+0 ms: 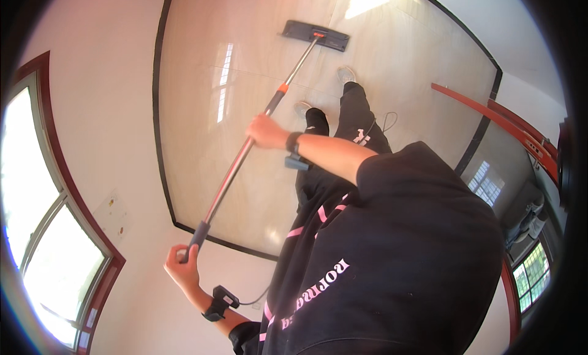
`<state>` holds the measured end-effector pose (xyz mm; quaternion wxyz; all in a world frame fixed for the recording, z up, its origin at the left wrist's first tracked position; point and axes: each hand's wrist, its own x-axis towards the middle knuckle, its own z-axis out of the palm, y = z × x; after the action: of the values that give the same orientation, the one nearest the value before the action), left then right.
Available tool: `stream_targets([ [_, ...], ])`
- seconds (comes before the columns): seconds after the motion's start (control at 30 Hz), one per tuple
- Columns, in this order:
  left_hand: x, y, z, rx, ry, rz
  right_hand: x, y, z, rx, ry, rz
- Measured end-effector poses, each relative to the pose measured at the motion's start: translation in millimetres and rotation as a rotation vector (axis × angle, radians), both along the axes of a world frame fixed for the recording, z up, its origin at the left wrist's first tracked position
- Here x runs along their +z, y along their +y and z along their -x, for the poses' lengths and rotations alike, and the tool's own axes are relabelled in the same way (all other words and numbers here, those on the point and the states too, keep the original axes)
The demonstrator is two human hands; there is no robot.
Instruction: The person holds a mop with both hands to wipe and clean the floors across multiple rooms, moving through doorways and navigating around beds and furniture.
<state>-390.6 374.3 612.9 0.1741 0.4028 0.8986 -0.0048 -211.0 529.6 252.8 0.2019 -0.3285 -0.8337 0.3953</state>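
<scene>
A flat mop [297, 31] with a wide dark rectangular head lies on the floor in front of my feet. Its metal pole, with orange and grey parts, slants down to the lower left. My right hand [267, 131] is closed around the pole near its middle, just below the grey collar. At the pole's upper end, my left hand [183, 263] has its fingers curled around the dark grey grip [198, 238]. Both wrists wear black straps with small devices. A cable runs from the left one.
Glossy tiled floor [390, 47] has a black border along the walls. Beyond my right side stands an open red door [487, 111], with a dark piece of furniture holding cloth-like items [528, 224] past it. A red-framed window [59, 258] is at left.
</scene>
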Motion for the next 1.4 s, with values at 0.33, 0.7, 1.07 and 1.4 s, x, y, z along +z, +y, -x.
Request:
stream_targets([
  [0.33, 5.2, 190.6, -147.0, -0.590, 0.153, -0.324, 10.7, 132.8, -154.2, -0.607, 0.178, -0.010],
  [0.7, -20.1, 218.9, -218.4, -0.548, 0.097, -0.060, -11.1, 183.0, -221.2, -0.547, -0.263, -0.004],
  [1.07, -143.2, 28.2, -213.5, -0.283, -0.141, 0.265, -86.5, 68.0, -211.4, -0.361, -0.682, 0.128],
  [1.4, -122.2, -242.9, -198.3, 0.470, -0.142, -0.009, -86.8, -111.4, -44.9, 0.767, -0.831, -0.111],
])
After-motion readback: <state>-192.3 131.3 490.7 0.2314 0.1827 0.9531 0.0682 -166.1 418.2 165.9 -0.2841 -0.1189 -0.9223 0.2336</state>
